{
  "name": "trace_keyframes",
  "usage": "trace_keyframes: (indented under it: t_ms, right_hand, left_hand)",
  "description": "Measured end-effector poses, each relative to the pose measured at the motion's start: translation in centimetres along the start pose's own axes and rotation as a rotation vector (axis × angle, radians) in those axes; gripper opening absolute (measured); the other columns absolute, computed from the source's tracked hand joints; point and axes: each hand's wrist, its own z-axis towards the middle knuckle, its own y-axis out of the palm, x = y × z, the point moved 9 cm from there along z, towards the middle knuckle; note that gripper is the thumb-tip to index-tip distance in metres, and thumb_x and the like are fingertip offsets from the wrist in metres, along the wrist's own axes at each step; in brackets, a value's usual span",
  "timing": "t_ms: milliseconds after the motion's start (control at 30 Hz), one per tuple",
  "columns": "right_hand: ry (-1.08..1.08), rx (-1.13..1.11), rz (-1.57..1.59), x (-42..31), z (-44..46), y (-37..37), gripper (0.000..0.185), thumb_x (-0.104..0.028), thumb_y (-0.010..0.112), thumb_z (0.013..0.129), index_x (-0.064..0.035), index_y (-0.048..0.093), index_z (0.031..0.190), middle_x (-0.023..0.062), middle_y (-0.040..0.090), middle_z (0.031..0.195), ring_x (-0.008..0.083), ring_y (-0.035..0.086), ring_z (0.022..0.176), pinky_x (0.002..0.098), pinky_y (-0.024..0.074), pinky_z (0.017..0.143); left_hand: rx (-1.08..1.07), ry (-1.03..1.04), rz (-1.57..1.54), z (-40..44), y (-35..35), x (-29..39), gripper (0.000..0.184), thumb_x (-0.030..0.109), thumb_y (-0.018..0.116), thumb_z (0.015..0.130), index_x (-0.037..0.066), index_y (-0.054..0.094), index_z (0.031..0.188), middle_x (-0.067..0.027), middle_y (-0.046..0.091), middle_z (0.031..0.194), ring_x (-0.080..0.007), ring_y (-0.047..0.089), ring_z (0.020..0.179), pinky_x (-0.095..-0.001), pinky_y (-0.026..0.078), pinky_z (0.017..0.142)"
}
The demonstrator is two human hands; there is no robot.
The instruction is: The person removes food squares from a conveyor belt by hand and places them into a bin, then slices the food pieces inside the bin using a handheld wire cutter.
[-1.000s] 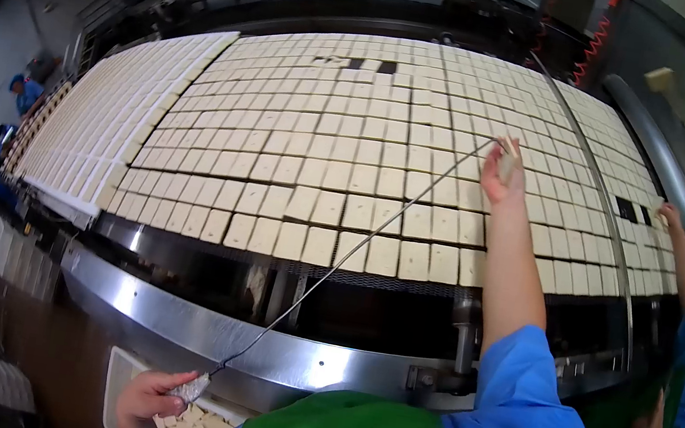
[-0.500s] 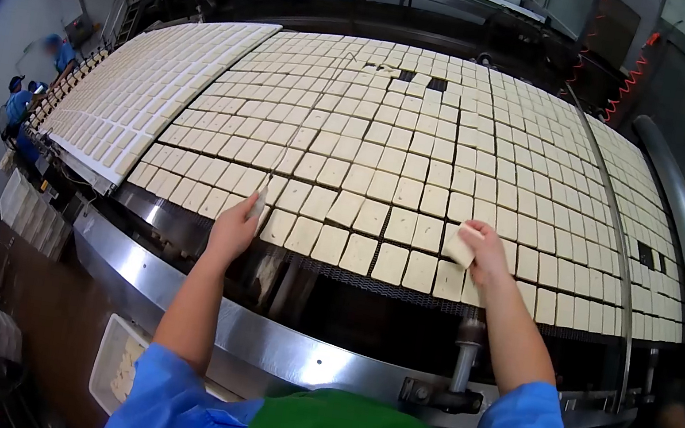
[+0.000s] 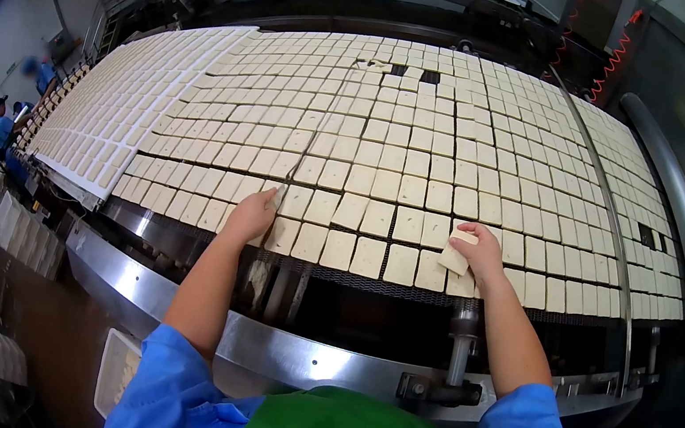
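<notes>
Belt (image 3: 402, 291) fills most of my feed, spreading from ten o'clock round to three, its dark mesh packed with rows of pale blocks (image 3: 368, 258); a few dark gaps show near twelve and three. Toward nine to ten, a white sheet (image 3: 114, 171) lies under more blocks. I have a steel rail (image 3: 285, 353) along the near side at six, a long grey roller (image 3: 671, 221) at three, and an arched metal bar (image 3: 612, 207) crossing the belt at two to three. Out at nine I make out two people in blue. Low down, between seven and eight, sits a white bin (image 3: 105, 369). From just left of centre, a thin rod (image 3: 311, 137) runs over the blocks toward twelve; my left hand (image 3: 252, 216), at nine from centre, is closed on its near end. My right hand (image 3: 481, 256), at three, pinches one held block (image 3: 453, 259) between thumb and fingers, tilted over the front rows.
</notes>
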Motion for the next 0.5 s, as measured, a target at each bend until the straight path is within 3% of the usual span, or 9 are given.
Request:
trace_keyframes:
  t_ms: [67,100,167,200,333,500]
  right_hand:
    - [0.004,0.003,0.001,0.1,0.1,-0.1,0.032,-0.010,0.073,0.071,-0.0036,0.060,0.100,0.0061,0.057,0.102,0.0155,0.055,0.094,0.0278,0.0447,0.082]
    - [0.003,0.007,0.001,0.1,0.1,0.0,0.032,-0.010,0.073,0.071,-0.0036,0.060,0.100,0.0061,0.057,0.102,0.0155,0.055,0.094,0.0278,0.0447,0.082]
    - [-0.006,0.013,0.015,-0.1,0.0,-0.1,0.032,-0.009,0.073,0.072,-0.0033,0.060,0.100,0.0061,0.058,0.102,0.0152,0.055,0.093,0.0279,0.0454,0.081]
    - [-0.006,0.022,0.016,-0.4,-0.2,-0.1,0.032,-0.009,0.073,0.072,-0.0033,0.060,0.100,0.0061,0.058,0.102,0.0152,0.055,0.093,0.0279,0.0454,0.081]
    - [0.025,0.028,0.048,-0.3,-0.4,0.0,0.031,-0.008,0.072,0.073,-0.0030,0.060,0.101,0.0063,0.058,0.101,0.0153,0.056,0.092,0.0281,0.0463,0.079]
    - [-0.020,0.072,-0.007,0.0,-0.1,-0.2,0.031,-0.007,0.072,0.074,-0.0035,0.059,0.102,0.0069,0.058,0.102,0.0155,0.058,0.088,0.0275,0.0487,0.075]
  left_hand:
    - [-0.138,-0.151,-0.398,0.6,0.8,-1.9,0.051,0.013,0.051,0.081,0.008,0.046,0.132,-0.0130,0.063,0.075,-0.0193,0.057,0.056,-0.0321,0.046,0.053]
    - [-0.138,-0.146,-0.399,0.3,-0.1,-1.6,0.051,0.013,0.051,0.081,0.008,0.046,0.132,-0.0130,0.063,0.075,-0.0193,0.057,0.056,-0.0321,0.046,0.053]
    - [-0.305,-0.347,-1.085,-1.2,-0.4,-0.8,0.052,0.011,0.045,0.086,0.012,0.038,0.138,0.0021,0.045,0.061,-0.0043,0.032,0.040,-0.0196,0.025,0.036]
    - [-0.321,-0.351,-1.166,-1.2,-0.4,-0.8,0.053,0.010,0.043,0.087,0.012,0.034,0.140,0.0028,0.044,0.059,-0.0044,0.027,0.039,-0.0193,0.022,0.036]
    - [-0.319,-0.332,-1.166,-1.0,-0.1,-1.2,0.053,0.009,0.044,0.087,0.011,0.035,0.140,0.0017,0.044,0.059,-0.0053,0.030,0.039,-0.0198,0.023,0.035]
    - [-0.294,-0.224,-0.812,-0.3,0.2,-1.3,0.054,0.008,0.047,0.086,0.011,0.037,0.139,-0.0005,0.046,0.058,-0.0067,0.035,0.042,-0.0222,0.028,0.037]
